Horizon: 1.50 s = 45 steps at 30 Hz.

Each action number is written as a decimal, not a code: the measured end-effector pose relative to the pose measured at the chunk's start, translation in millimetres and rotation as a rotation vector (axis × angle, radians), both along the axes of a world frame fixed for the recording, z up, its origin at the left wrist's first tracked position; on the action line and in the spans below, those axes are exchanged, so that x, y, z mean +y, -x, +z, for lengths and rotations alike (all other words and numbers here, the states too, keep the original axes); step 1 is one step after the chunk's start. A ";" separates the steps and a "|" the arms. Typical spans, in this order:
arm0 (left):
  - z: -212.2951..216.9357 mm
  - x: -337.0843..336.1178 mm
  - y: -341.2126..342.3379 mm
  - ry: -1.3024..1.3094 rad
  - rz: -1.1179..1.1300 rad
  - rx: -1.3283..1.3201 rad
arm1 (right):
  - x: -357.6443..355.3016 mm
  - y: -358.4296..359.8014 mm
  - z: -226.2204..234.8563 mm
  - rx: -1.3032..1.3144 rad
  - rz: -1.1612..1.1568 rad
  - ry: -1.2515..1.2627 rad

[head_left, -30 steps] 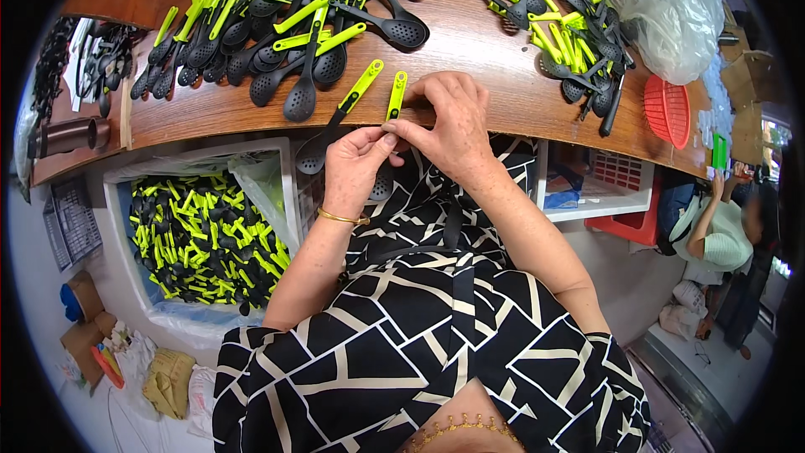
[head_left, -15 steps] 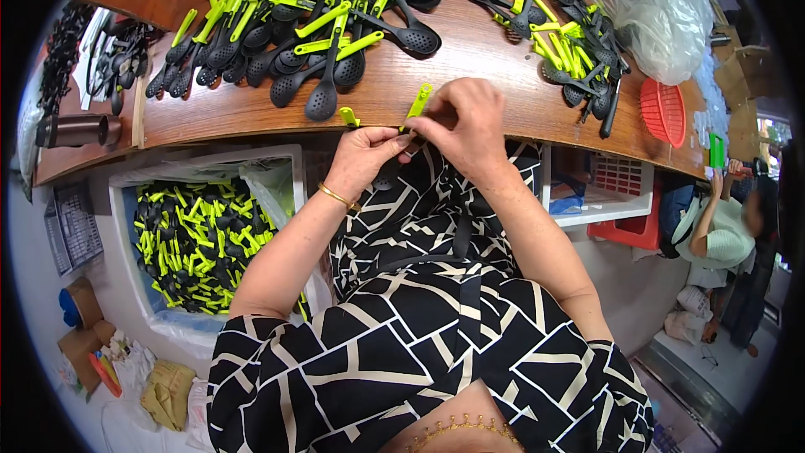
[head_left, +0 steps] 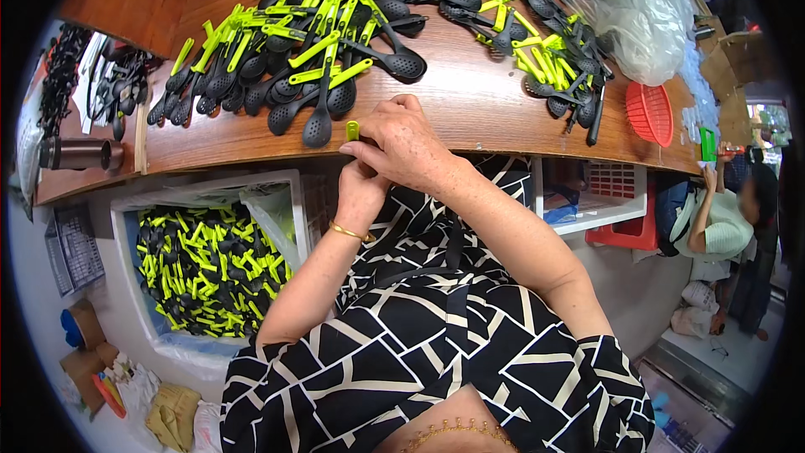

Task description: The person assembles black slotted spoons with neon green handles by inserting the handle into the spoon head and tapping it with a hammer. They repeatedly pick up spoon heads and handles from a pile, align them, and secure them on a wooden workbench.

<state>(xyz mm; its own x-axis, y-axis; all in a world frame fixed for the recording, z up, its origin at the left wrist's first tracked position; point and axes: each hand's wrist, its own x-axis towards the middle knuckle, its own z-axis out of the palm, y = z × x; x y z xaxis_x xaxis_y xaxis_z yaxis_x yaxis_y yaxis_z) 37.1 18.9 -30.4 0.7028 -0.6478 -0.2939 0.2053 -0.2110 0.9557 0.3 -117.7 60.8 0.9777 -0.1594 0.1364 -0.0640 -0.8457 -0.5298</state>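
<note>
My left hand (head_left: 362, 193) is closed at the table's front edge, its fingers partly covered by my right hand (head_left: 409, 144). Between them stands the bright green handle end (head_left: 352, 130) of a utensil; its lower part is hidden by the hands. My right hand lies across the left with bent fingers, its thumb beside the green end, and whatever is inside it cannot be seen. Just beyond, a black slotted spoon (head_left: 317, 127) lies at the front of a heap of black spoons with green handles (head_left: 251, 54). A second such heap (head_left: 549, 59) spreads to the right.
A white foam box (head_left: 299, 218) full of small green-and-black utensils stands below the table at left. On the table's right are a red basket (head_left: 650, 113) and a clear plastic bag (head_left: 646, 25). A metal flask (head_left: 75, 153) lies far left. Another person (head_left: 713, 222) is at right.
My right hand has moved left and crossed over my left hand, which has turned and dropped slightly. The green handle formerly upright by my right hand no longer shows.
</note>
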 end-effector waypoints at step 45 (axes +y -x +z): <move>78.9 -28.9 28.8 0.112 -0.246 0.240 | -110.0 84.3 58.3 -0.123 0.208 0.097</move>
